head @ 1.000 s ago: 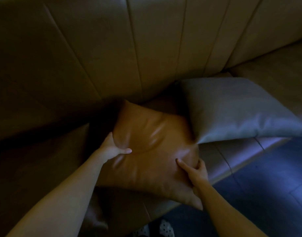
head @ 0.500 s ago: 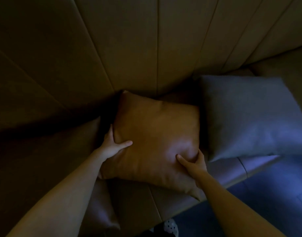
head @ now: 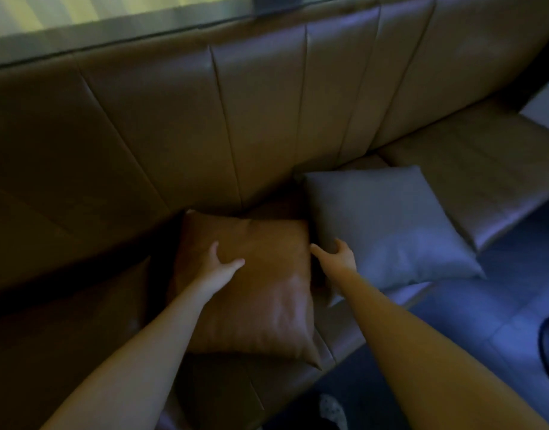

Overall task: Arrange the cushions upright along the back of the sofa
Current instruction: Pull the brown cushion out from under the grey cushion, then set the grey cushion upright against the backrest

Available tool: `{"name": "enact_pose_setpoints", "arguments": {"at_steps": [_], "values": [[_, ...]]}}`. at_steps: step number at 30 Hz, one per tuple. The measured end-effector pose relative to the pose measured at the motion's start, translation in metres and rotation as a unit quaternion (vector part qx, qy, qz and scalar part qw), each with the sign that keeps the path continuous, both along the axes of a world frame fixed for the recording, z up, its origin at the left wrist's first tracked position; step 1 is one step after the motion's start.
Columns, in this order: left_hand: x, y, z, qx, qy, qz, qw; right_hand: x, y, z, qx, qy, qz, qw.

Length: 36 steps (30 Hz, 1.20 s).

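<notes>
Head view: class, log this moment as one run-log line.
left hand flat on brown cushion | right hand at grey cushion edge | cushions side by side on sofa

A tan leather cushion (head: 254, 283) lies on the sofa (head: 180, 125) seat, its top edge tipped against the backrest — the left fingers (head: 228, 265) press flat on its face. Just right of it a grey cushion (head: 388, 225) leans likewise — the right fingers (head: 340, 246) touch its left edge.
</notes>
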<state>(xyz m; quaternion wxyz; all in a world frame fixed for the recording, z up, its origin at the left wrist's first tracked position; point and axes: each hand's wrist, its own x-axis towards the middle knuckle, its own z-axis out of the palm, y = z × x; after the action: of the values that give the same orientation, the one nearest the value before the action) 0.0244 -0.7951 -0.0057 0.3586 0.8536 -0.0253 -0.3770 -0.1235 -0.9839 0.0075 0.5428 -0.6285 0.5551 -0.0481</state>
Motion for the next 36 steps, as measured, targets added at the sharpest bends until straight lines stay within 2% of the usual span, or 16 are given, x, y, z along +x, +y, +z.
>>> {"name": "enact_pose_setpoints", "arguments": {"at_steps": [3,9,15,18,21,27,30,36], "values": [[-0.024,-0.046,0.010,-0.045,0.037,-0.023,0.998,-0.010,-0.036,0.009,-0.005,0.001,-0.014,1.000],[-0.073,-0.146,-0.001,-0.054,0.101,-0.052,0.992,-0.048,-0.133,-0.004,0.013,0.004,-0.051,0.999],[-0.104,-0.231,-0.027,-0.059,0.171,0.040,0.983,-0.096,-0.247,-0.028,0.003,0.063,-0.033,0.997],[-0.111,-0.258,-0.046,-0.039,0.158,0.076,0.984,-0.117,-0.298,-0.049,-0.013,0.105,-0.012,0.994],[-0.110,-0.268,-0.073,-0.024,0.137,0.108,0.984,-0.129,-0.340,-0.070,0.012,0.134,-0.001,0.991],[-0.114,-0.276,-0.090,-0.046,0.132,0.197,0.970,-0.134,-0.376,-0.092,0.084,0.081,0.010,0.993],[-0.121,-0.282,-0.093,-0.084,0.098,0.235,0.964,-0.134,-0.382,-0.098,0.088,0.070,0.021,0.993],[-0.118,-0.297,-0.079,-0.103,0.051,0.252,0.961,-0.118,-0.397,-0.082,0.087,0.052,0.044,0.994]]}}
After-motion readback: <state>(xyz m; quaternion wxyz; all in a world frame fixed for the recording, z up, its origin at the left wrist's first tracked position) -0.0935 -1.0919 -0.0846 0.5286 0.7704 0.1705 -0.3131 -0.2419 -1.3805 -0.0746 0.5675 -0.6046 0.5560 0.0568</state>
